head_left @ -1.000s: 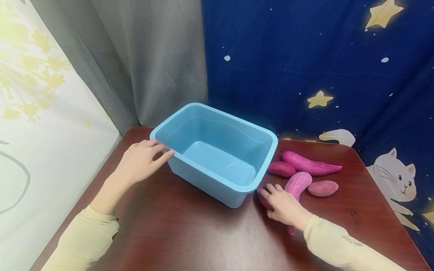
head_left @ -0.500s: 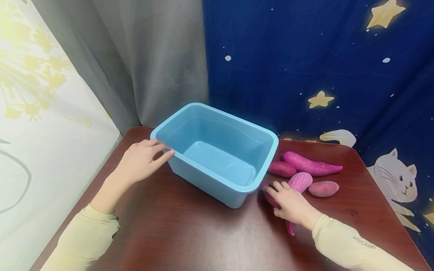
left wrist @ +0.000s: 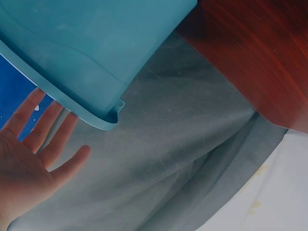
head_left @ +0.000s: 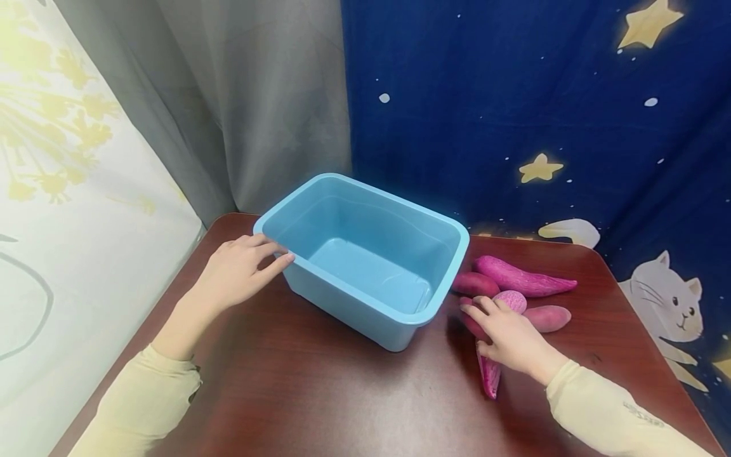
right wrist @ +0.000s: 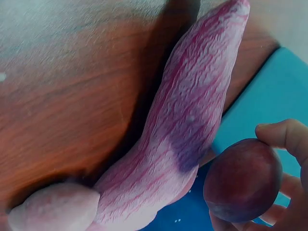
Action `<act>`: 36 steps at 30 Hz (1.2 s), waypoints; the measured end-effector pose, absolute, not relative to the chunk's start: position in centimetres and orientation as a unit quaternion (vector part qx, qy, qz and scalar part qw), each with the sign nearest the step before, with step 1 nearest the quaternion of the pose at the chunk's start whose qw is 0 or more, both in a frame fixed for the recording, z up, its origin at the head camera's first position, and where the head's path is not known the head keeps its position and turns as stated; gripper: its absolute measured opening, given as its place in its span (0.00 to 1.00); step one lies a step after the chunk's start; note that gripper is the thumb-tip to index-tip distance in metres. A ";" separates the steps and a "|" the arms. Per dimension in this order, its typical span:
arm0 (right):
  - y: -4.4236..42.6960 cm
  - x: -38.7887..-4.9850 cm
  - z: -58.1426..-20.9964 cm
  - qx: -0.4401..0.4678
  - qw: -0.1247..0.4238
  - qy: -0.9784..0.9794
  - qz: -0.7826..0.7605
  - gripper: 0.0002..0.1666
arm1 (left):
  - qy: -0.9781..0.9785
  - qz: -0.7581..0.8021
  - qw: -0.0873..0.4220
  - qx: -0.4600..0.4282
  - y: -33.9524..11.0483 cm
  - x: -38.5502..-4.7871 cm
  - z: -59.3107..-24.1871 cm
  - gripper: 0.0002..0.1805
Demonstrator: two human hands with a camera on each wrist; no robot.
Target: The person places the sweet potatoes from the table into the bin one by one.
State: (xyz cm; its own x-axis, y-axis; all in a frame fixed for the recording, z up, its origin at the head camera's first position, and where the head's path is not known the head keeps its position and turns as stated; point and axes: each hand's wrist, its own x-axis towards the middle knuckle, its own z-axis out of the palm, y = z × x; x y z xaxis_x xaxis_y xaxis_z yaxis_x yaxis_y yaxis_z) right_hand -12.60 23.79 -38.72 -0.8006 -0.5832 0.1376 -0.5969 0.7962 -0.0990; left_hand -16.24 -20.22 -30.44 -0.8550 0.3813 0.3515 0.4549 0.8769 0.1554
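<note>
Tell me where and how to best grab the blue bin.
Probably hold the blue bin by its rim at both short ends, hooking under it from outside: the rim juts out over walls that narrow downward. The small red sweet potato lying beside its right end may leave less room there.

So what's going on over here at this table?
A person is handling some pink and purple vegetables, which look like sweet potatoes, beside a blue bin. The right hand grips a small dark vegetable near a long striped one. The left hand touches the bin's rim. Three more lie on the table to the right of the bin: a reddish one, a long magenta one and a small pink one.
</note>
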 end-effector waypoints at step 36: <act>28.0 -13.3 -33.4 0.259 0.115 -0.958 0.049 0.43 | -0.958 -0.122 0.138 -0.220 -20.2 -16.1 -30.3 0.21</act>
State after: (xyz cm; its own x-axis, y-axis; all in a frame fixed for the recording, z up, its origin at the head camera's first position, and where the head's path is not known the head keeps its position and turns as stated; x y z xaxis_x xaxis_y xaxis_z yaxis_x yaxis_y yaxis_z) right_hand -13.31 27.99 -33.43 -0.8399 -0.4845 0.2447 -0.5068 0.8614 -0.0337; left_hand -16.14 -20.15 -30.30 -0.8646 0.3884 0.3186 0.4559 0.8731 0.1727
